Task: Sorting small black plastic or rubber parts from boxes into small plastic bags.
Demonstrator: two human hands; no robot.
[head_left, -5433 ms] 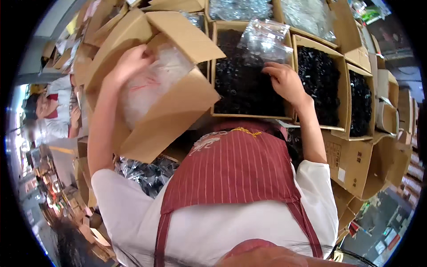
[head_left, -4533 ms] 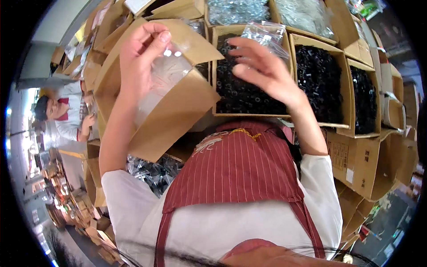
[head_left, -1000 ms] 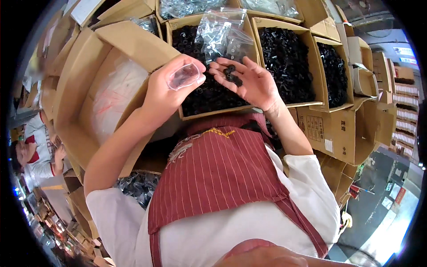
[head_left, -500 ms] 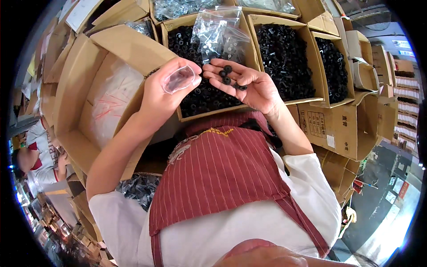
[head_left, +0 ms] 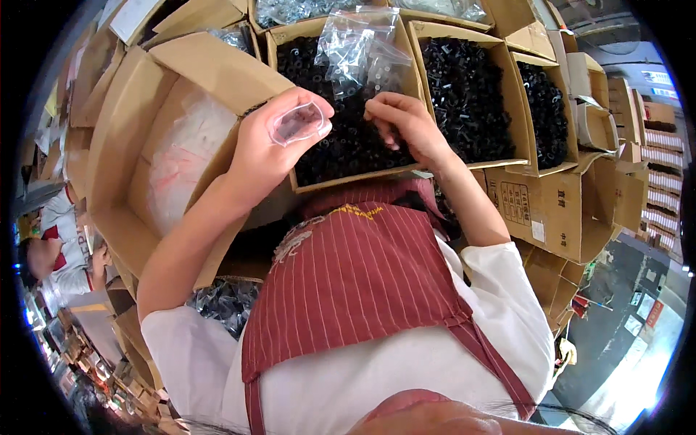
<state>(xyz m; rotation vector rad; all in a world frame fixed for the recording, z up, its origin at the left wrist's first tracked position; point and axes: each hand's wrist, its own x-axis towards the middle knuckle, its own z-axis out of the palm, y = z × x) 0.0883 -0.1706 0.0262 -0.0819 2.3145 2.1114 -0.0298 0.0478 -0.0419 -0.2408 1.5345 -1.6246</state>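
The left hand [head_left: 262,145] pinches a bag [head_left: 297,125] in its fingers by the box [head_left: 355,178] of black parts [head_left: 326,161]; the right hand [head_left: 409,125], fingers curled together, hides its palm. Cartons [head_left: 554,235] crowd round; far right, grey floor [head_left: 607,297].

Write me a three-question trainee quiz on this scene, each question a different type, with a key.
1. True or false: the left hand holds a small clear bag.
2. What colour is the striped apron? A) green B) maroon C) blue
3. Fill in the blank: the right hand is over an open carton of ____ small parts.

Key:
1. True
2. B
3. black
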